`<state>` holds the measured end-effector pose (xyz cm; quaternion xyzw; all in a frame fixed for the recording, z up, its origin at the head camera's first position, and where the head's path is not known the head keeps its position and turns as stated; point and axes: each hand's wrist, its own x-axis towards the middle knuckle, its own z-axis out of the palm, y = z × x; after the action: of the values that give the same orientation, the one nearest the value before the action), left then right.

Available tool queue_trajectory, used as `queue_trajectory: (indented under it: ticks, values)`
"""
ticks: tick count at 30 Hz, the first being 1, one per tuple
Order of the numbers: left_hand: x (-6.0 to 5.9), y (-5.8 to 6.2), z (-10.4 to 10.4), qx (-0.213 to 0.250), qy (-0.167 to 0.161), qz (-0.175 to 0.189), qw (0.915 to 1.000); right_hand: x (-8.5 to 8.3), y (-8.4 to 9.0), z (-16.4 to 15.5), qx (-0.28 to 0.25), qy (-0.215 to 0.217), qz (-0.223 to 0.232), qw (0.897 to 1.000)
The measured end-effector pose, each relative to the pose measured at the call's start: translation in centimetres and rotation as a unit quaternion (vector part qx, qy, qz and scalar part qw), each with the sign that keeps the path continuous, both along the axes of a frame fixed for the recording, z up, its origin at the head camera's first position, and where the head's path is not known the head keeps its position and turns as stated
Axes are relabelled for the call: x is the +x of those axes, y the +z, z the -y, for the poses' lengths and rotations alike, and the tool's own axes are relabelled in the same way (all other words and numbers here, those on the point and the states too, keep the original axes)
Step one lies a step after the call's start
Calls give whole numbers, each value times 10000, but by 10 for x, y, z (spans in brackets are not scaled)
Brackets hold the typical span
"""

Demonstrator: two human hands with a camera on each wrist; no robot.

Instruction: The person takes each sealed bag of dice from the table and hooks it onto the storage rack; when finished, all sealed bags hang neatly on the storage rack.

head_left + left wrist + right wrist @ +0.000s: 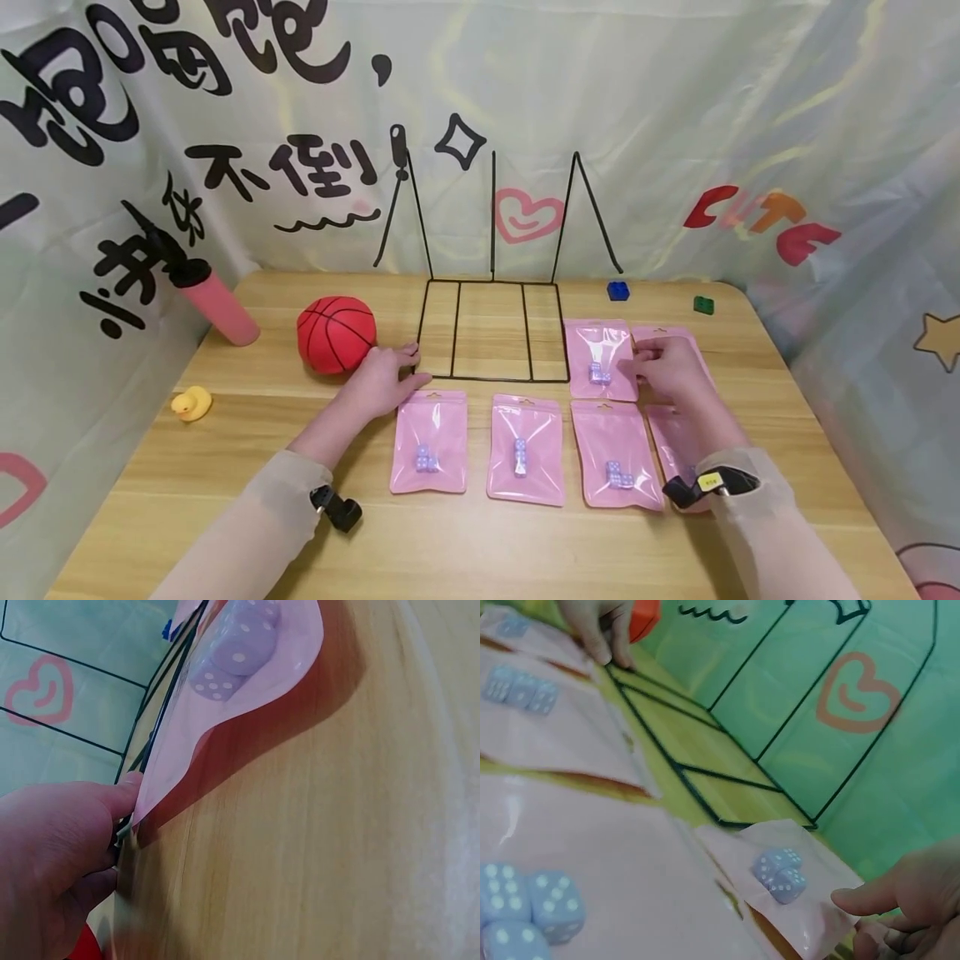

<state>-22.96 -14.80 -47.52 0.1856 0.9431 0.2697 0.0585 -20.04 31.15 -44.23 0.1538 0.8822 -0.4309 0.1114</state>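
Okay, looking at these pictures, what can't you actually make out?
- Head view: the pink pouch under the right hand is partly covered by the wrist and sleeve; its contents cannot be seen.
- Head view: dice pips are too small to read.
- Left wrist view: the left hand is cut off by the edge, and the wire rack hides behind the pouch edge.
- Right wrist view: the right fingertips are blurred; their grip is unclear.
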Motion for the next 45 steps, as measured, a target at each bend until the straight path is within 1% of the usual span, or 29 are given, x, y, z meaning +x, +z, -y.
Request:
queue_trajectory:
  ticks: [3, 9, 14, 16, 17, 21, 23, 24, 30, 35, 39, 45]
  values:
    - [0, 0, 0, 4, -17, -37, 10000, -1, 0, 0, -220, -87, 1, 9997]
    - [0, 0, 0, 41, -60, -47, 10000, -1, 1, 0, -413, -88, 50, 9991]
    - [-1, 0, -1, 50, -50, -30, 10000, 0, 0, -1, -648, -124, -102, 9978]
    - [-2, 0, -2, 71, -41, 5, 10000, 2, 0, -2, -956, -171, -181, 9951]
    - [-2, 0, -2, 90, -36, 31, 9999, 4, 1, -3, -1196, -233, -115, 9925]
    - [-2, 0, -3, 121, -5, 148, 9998, 10, 9, -6, -1508, -65, -372, 9878]
    - [-2, 0, -3, 119, 12, 179, 9998, 12, 13, -6, -1411, 38, -478, 9888]
    - [-2, 0, -3, 115, 21, 185, 9998, 13, 15, -6, -1262, 117, -618, 9900]
    - [-1, 1, -1, 90, 58, 163, 9998, 19, 27, -3, -1122, 33, -670, 9914]
    - [0, 2, -1, 89, 95, 174, 9998, 27, 37, 0, -863, -7, -841, 9927]
    - [0, 3, -2, 77, 159, 262, 9995, 32, 43, 0, -770, 23, -1199, 9898]
    - [0, 3, -2, 80, 190, 311, 9993, 38, 49, 1, -697, 165, -1859, 9800]
